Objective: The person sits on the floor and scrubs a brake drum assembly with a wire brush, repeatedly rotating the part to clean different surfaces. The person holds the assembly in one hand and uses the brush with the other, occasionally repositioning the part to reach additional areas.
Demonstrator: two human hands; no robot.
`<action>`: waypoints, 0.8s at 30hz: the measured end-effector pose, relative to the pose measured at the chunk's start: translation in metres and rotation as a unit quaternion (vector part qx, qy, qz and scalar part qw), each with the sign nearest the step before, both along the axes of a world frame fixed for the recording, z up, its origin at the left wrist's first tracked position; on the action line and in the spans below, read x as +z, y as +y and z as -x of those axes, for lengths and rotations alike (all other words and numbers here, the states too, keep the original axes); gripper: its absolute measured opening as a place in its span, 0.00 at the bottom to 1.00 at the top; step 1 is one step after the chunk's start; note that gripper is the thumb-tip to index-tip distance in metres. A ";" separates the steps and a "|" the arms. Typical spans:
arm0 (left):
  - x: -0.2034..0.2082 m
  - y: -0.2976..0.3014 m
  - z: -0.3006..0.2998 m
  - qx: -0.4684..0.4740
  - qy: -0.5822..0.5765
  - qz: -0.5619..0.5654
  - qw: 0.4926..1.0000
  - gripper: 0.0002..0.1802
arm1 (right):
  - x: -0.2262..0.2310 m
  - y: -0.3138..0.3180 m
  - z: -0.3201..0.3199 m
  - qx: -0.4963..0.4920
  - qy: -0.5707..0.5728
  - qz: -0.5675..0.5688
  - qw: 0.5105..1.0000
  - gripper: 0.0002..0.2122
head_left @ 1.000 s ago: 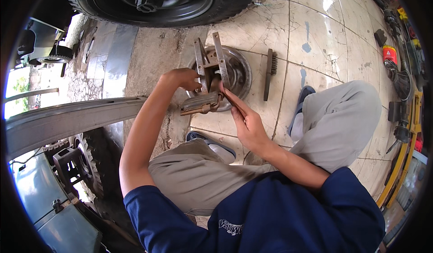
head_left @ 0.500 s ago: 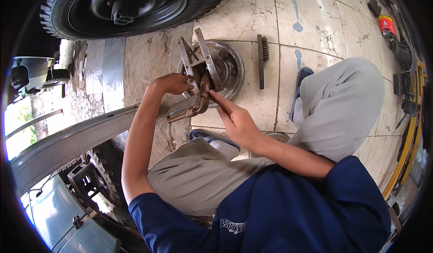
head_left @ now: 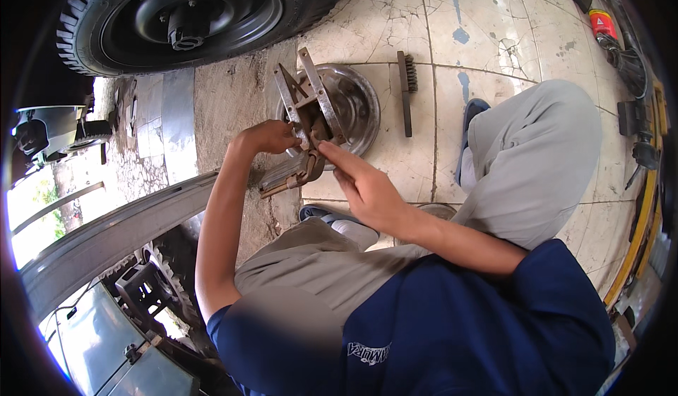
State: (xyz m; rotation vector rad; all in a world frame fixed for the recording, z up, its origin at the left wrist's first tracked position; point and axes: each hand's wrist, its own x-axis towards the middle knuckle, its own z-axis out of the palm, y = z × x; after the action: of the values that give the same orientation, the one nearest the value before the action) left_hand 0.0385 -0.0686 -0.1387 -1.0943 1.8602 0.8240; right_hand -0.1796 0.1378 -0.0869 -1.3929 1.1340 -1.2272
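A rusty metal bracket [head_left: 327, 104] with two parallel drilled bars lies over a round metal wheel rim [head_left: 372, 110] on the floor. From its near end a thick brown jointed arm [head_left: 308, 172] sticks out toward the lower left. My left hand [head_left: 268, 138] is closed at the bracket's left bar, its fingertips pinching the lower end. With fingers stretched out, my right hand [head_left: 371, 192] reaches in from the right, and its fingertips touch the joint between bracket and arm. What lies under those fingertips is hidden. To the right of the rim lies a wire brush [head_left: 406, 96].
A large black tyre [head_left: 191, 21] stands at the upper left. A grey metal beam [head_left: 120, 216] crosses the left side, with a vehicle part below it. A red-and-yellow can [head_left: 602, 23] and tools line the far right, near a yellow bar [head_left: 641, 219]. My legs flank the work.
My right hand's fingertips have slid slightly up and left along the joint. The left hand keeps its hold on the bracket. The whole view has shifted a little.
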 end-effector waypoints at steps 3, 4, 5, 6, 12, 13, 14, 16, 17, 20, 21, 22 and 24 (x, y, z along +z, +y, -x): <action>0.008 0.000 0.004 0.005 0.008 -0.008 1.000 0.38 | 0.008 -0.004 0.007 0.007 0.026 0.065 0.997 0.21; 0.008 0.004 0.013 0.013 -0.003 -0.006 1.000 0.37 | 0.010 -0.005 0.011 0.008 0.040 0.092 0.995 0.22; 0.016 0.003 0.022 0.018 -0.014 0.002 1.000 0.36 | -0.002 -0.005 0.011 -0.014 0.042 0.053 0.998 0.21; 0.007 0.004 0.013 -0.005 0.004 -0.005 1.000 0.36 | -0.001 -0.005 0.010 -0.005 0.040 0.041 0.998 0.21; 0.013 0.003 0.001 -0.029 0.031 0.053 0.998 0.30 | 0.008 -0.015 0.012 0.029 0.031 0.048 0.998 0.22; 0.025 0.000 0.008 -0.012 0.033 0.044 0.998 0.31 | -0.001 -0.013 0.011 0.024 -0.022 -0.026 0.999 0.21; 0.041 -0.002 0.010 0.008 0.032 0.033 0.999 0.31 | 0.000 -0.015 0.010 0.029 -0.012 -0.012 0.999 0.20; 0.085 -0.002 0.009 0.106 0.074 -0.044 0.991 0.35 | 0.009 -0.018 0.013 0.041 0.013 0.007 0.999 0.19; 0.100 0.000 0.008 0.158 0.113 -0.072 0.978 0.37 | 0.011 -0.022 0.014 0.051 0.023 -0.011 0.998 0.18; 0.136 0.024 0.001 0.207 0.201 -0.087 0.953 0.44 | 0.014 -0.029 0.016 0.076 0.022 -0.057 0.995 0.17; 0.146 0.038 0.003 0.153 0.212 -0.048 0.964 0.46 | 0.015 -0.029 0.019 0.081 0.005 -0.064 0.995 0.17; 0.155 0.051 0.005 0.098 0.220 -0.010 0.971 0.48 | 0.019 -0.029 0.020 0.086 -0.012 -0.072 0.994 0.17; 0.167 0.062 0.025 0.076 0.202 -0.114 0.970 0.49 | 0.024 -0.028 0.021 0.096 0.001 -0.016 0.995 0.17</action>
State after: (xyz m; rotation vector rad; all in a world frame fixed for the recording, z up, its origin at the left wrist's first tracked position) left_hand 0.0138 -0.0063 0.0282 -0.9819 1.9589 1.3991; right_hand -0.2009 0.1096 -0.0625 -1.4434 0.9918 -1.0668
